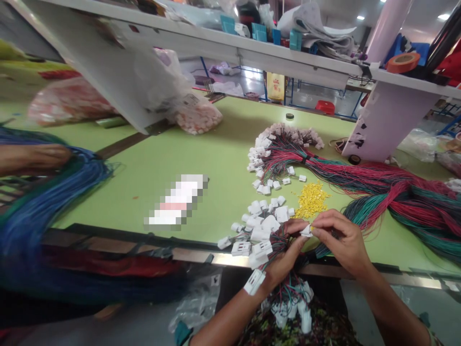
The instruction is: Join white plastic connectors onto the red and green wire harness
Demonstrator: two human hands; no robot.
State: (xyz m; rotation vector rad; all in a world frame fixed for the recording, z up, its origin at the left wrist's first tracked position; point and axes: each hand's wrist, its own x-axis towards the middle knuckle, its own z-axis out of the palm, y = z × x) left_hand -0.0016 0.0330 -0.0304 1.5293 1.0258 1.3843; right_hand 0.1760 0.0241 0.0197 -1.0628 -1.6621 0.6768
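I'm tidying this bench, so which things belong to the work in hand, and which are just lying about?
Things: left hand clasping a wire bundle; right hand pinching a white connector; connector pile; yellow pieces.
Rest: red-green wires; bag of pale parts; orange tape; co-worker's hand on blue wires.

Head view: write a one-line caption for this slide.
Left hand grips a wire bundle while right hand pinches a white connector.
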